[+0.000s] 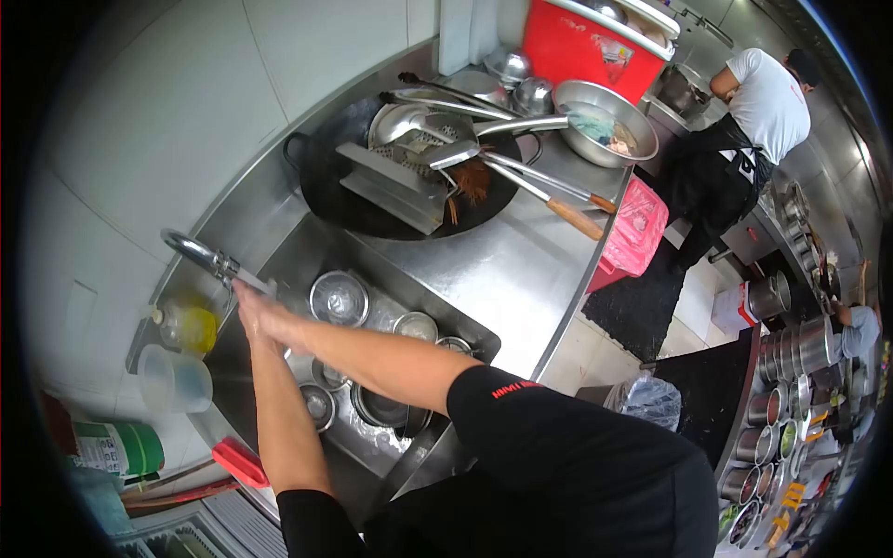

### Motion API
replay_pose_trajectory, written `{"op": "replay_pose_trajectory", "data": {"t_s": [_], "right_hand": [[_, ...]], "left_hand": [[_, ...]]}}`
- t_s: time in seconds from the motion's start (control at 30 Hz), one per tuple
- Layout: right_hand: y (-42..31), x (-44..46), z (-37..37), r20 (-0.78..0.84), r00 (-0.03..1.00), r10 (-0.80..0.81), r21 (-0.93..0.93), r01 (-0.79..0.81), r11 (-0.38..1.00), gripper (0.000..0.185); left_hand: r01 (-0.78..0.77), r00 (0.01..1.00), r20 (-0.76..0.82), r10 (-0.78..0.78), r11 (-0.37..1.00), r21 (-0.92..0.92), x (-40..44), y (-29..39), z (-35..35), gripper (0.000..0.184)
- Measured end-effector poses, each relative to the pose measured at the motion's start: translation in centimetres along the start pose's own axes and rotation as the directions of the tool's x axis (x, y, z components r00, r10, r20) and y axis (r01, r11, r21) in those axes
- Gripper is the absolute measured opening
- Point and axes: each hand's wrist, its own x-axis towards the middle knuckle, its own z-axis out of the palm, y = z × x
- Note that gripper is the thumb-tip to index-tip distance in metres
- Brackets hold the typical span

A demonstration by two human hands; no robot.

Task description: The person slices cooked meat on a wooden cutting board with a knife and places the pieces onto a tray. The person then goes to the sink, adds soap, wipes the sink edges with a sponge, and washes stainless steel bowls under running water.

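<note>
My left hand and my right hand are pressed against each other beneath the curved metal tap, over the left side of a steel sink. The right hand lies across the side of the left one. Their fingers are blurred and overlap, so their shape and anything between them cannot be made out. Below and beside my forearms, the sink holds a round metal strainer or lid and several metal bowls and pots. A bottle of yellow liquid stands left of my hands, near a translucent plastic container.
Beyond the sink sits a black wok with ladles, a strainer and a metal scoop. A steel basin and a red cooler stand farther back. Another person works at the upper right; pots line the right-hand counter.
</note>
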Motion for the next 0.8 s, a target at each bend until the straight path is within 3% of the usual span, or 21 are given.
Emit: {"op": "replay_pose_trajectory", "data": {"t_s": [0.1, 0.17, 0.2, 0.23, 0.27, 0.3, 0.37, 0.4, 0.47, 0.53, 0.57, 0.6, 0.63, 0.67, 0.73, 0.8], "right_hand": [[-1.4, -1.9, -0.7, 0.145, 0.979, 0.145, 0.336, -0.187, 0.923, 0.055], [-2.1, -2.2, -1.5, 0.247, 0.945, 0.212, 0.469, -0.308, 0.828, 0.058], [-2.5, -2.4, -1.8, 0.288, 0.929, 0.235, 0.507, -0.355, 0.785, 0.060], [-2.1, -2.5, -1.8, 0.295, 0.924, 0.243, 0.496, -0.365, 0.788, 0.061], [-1.7, -2.6, -1.6, 0.305, 0.917, 0.258, 0.484, -0.383, 0.787, 0.063], [-0.4, -3.2, -0.8, 0.123, 0.984, 0.127, 0.183, -0.148, 0.972, 0.066], [-1.9, -4.5, -1.2, 0.122, 0.992, 0.019, 0.194, -0.043, 0.980, 0.067], [-2.9, -5.0, -1.3, -0.038, 0.999, 0.011, 0.172, -0.004, 0.985, 0.073], [-3.7, -3.5, -2.9, 0.063, 0.992, 0.106, 0.251, -0.118, 0.961, 0.068], [-3.1, -1.6, -5.2, 0.310, 0.905, 0.290, 0.332, -0.389, 0.859, 0.064], [-2.5, -1.8, -6.0, 0.389, 0.856, 0.342, 0.295, -0.467, 0.834, 0.062], [-4.0, -5.1, -6.9, 0.342, 0.914, 0.217, 0.190, -0.294, 0.937, 0.067], [-2.4, -4.0, -9.0, 0.394, 0.873, 0.287, 0.085, -0.346, 0.935, 0.073], [-2.5, -5.0, -10.3, 0.364, 0.893, 0.265, -0.023, -0.275, 0.961, 0.074], [-0.5, -6.2, -12.5, 0.173, 0.954, 0.244, -0.266, -0.193, 0.944, 0.061], [2.6, -6.9, -15.5, 0.051, 0.947, 0.316, -0.540, -0.240, 0.807, 0.049]], "left_hand": [[0.090, 0.992, -0.061, -0.106, 0.972, -0.218, -5.9, 3.4, 5.1, 0.075], [-0.041, 0.999, -0.032, 0.040, 0.999, -0.012, -8.4, 1.8, 7.5, 0.076], [-0.018, 1.000, -0.008, 0.017, 0.995, -0.102, -7.6, 1.8, 7.1, 0.074], [0.012, 1.000, 0.018, -0.009, 0.982, -0.189, -6.2, 2.0, 6.0, 0.071], [0.070, 0.990, -0.113, -0.080, 0.993, -0.096, -4.1, 2.3, 4.7, 0.062], [0.073, 0.996, -0.029, -0.080, 0.980, -0.187, -0.2, 0.7, 1.3, 0.066], [0.051, 0.997, 0.068, -0.037, 0.973, -0.226, 0.7, 2.8, 0.8, 0.059], [0.010, 0.997, 0.078, 0.010, 0.970, -0.242, -0.6, 1.9, 2.1, 0.062], [-0.071, 0.990, 0.099, 0.102, 0.958, -0.277, -6.5, 3.0, 6.9, 0.067], [-0.037, 0.975, 0.207, 0.074, 0.984, -0.176, -0.5, -5.2, 1.0, 0.073], [-0.356, 0.929, 0.286, 0.234, 0.773, 0.525, -2.9, -6.5, 1.0, 0.078], [-0.190, 0.976, 0.213, 0.053, 0.688, 0.701, -4.2, -7.6, -1.1, 0.079], [-0.050, 0.986, 0.131, -0.104, 0.563, 0.825, -4.2, -7.7, -2.2, 0.081], [0.068, 0.967, 0.041, -0.251, 0.412, 0.909, -4.3, -7.8, -3.1, 0.083], [0.089, 0.979, -0.016, -0.205, 0.350, 0.933, -8.6, -11.2, -4.5, 0.081], [0.075, 0.858, 0.000, -0.513, 0.124, 0.989, -11.5, -13.9, -5.1, 0.085]]}}
